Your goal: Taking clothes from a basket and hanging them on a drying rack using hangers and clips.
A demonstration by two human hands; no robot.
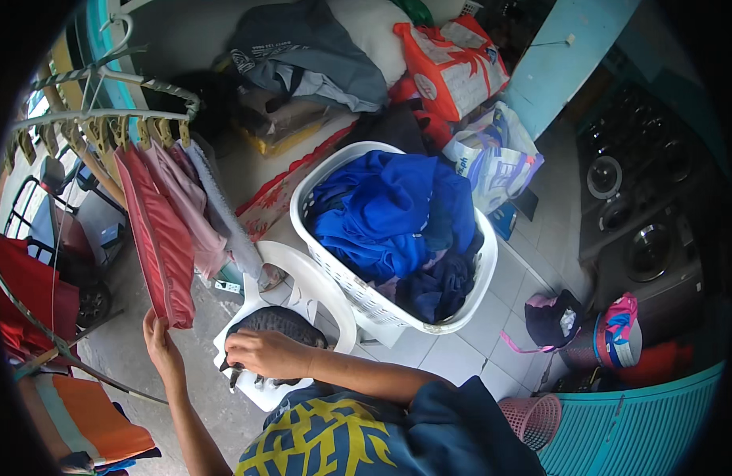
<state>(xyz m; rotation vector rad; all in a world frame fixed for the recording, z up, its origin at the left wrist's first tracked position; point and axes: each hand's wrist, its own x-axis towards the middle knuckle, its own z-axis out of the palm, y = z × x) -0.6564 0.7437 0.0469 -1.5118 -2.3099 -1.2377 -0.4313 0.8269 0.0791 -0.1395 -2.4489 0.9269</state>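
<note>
My left hand (pixel 160 342) pinches the bottom corner of a red garment (pixel 163 256), which hangs from clothespins (pixel 122 134) on a hanger rack (pixel 98 113). My right hand (pixel 261 355), fingers curled, is in front of a grey tabby cat (pixel 282 324). Whether it touches the cat or holds something, I cannot tell. The cat lies on the seat of a white plastic chair (pixel 342 309). Pink cloth (pixel 190 220) and a pale grey towel-like cloth (pixel 223 208) hang beside the red garment.
A white laundry basket (pixel 336 268) heaped with blue and dark clothes (pixel 378 208) stands beyond the chair. Bags, including a red-and-white one (pixel 446 71), are piled behind it. Front-loading washing machines (pixel 648 253) line the right. An orange cloth (pixel 104 416) hangs lower left.
</note>
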